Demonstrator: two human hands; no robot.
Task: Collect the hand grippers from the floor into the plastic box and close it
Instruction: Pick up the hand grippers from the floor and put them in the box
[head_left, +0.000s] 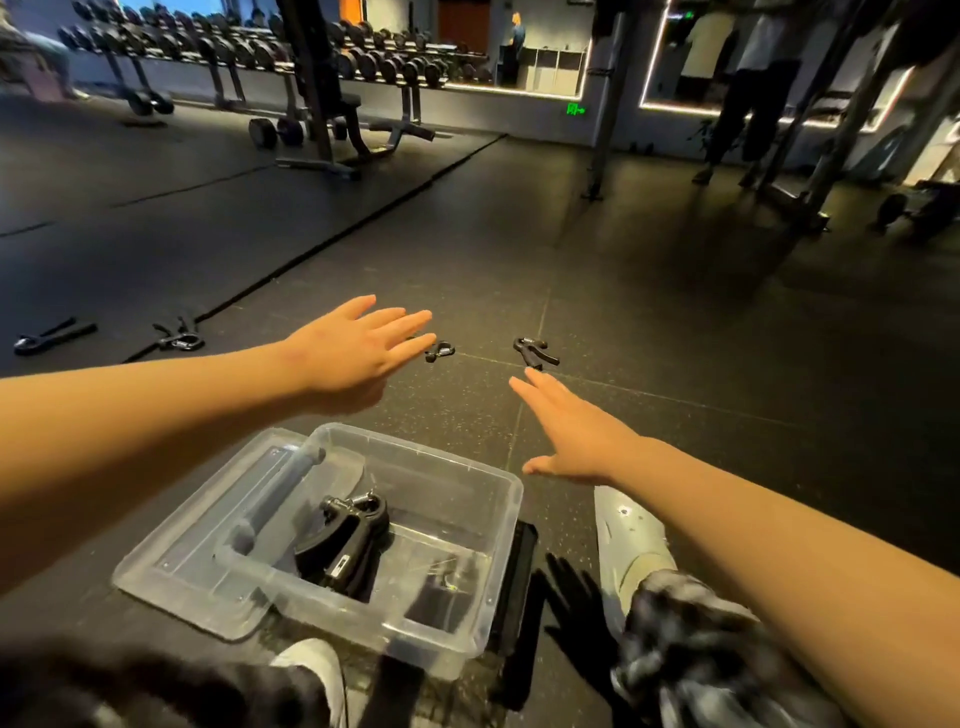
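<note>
Down on the dark rubber floor (675, 322), both hands reach forward, fingers spread and holding nothing. The left hand (358, 348) has its fingertips at one hand gripper (440, 352); the right hand (571, 431) is just short of a second gripper (535, 352). A third gripper (179, 336) and a fourth gripper (52, 336) lie well to the left. The plastic box (426, 454) stands open, with black grippers (348, 535) inside and its lid (171, 561) at its left. A dumbbell rack (311, 57) lines the far wall

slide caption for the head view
Left hand reaches for one hand gripper, right hand for another, beyond the open plastic box
</note>
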